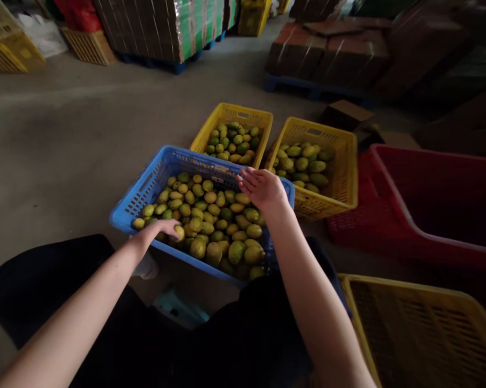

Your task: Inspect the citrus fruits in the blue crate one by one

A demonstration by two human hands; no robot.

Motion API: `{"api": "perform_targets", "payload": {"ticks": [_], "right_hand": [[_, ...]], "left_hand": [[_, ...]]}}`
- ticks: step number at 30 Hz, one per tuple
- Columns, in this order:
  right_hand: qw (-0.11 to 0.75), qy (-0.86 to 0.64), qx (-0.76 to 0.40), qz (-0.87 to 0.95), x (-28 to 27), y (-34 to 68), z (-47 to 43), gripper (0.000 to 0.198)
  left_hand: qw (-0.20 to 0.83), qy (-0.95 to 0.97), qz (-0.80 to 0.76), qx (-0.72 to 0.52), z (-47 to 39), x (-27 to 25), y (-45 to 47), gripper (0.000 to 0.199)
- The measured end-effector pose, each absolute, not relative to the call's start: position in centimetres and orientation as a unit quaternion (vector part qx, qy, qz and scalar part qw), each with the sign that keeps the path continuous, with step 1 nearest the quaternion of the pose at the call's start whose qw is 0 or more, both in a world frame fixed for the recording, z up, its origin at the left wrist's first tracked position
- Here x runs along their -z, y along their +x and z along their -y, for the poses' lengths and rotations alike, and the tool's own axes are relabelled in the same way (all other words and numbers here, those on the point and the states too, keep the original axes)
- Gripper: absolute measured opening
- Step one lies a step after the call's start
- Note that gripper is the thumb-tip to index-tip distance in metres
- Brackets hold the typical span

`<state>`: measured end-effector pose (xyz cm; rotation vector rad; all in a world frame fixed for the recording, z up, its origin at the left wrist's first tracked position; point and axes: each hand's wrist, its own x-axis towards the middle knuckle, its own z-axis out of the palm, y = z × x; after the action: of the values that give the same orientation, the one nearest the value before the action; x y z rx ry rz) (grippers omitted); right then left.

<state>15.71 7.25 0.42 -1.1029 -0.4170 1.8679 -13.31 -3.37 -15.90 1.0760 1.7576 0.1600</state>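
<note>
A blue plastic crate (140,202) in front of my knees holds many yellow-green lemons (208,215). Inside its near left part, my left hand (168,228) is closed around a yellowish lemon (179,233); some of its fingers are hidden. Over the crate's far right corner I hold my right hand (263,187) open, with stretched fingers and nothing in it. Just beyond the crate stand a yellow crate (266,126) with greener lemons (237,141) and a second yellow crate (346,167) with larger-looking lemons (303,161).
To my right are a red crate (392,199) and, nearer, a yellow crate (404,285). A light-blue stool-like object (180,307) shows below me. Strapped cartons (327,51) on blue pallets stand farther back, with bare concrete floor (65,140) at left.
</note>
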Motion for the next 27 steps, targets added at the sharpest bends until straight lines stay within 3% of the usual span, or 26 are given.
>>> {"api": "perform_targets", "payload": {"ticks": [4,8,11,14,19,22,27], "right_hand": [[0.398,-0.494,-0.751,0.185,0.8,14.4,-6.2,0.013],[0.335,-0.529,-0.755,0.197,1.6,13.6,-5.6,0.007],[0.352,-0.469,-0.787,0.192,0.9,13.3,-4.7,0.032],[0.41,-0.393,-0.802,0.185,-0.1,13.6,-3.9,0.041],[0.475,-0.458,-0.743,0.107,0.4,16.3,-3.9,0.018],[0.522,-0.439,-0.727,0.077,0.7,18.1,-4.1,0.019],[0.583,-0.381,-0.71,0.104,-0.2,19.2,-4.0,0.021]], "left_hand": [[0.53,0.497,-0.673,-0.139,0.7,12.2,-13.0,0.046],[0.484,0.622,-0.556,-0.265,-1.6,4.2,-10.9,0.059],[0.433,0.704,-0.467,-0.314,-2.5,-1.7,-8.2,0.073],[0.449,0.721,-0.425,-0.312,-2.7,-3.6,-6.0,0.065],[0.507,0.629,-0.522,-0.274,-0.9,3.4,-5.6,0.041],[0.547,0.551,-0.626,-0.069,1.9,9.4,-6.0,0.019],[0.56,0.495,-0.664,-0.017,5.1,14.4,-5.3,0.034]]}}
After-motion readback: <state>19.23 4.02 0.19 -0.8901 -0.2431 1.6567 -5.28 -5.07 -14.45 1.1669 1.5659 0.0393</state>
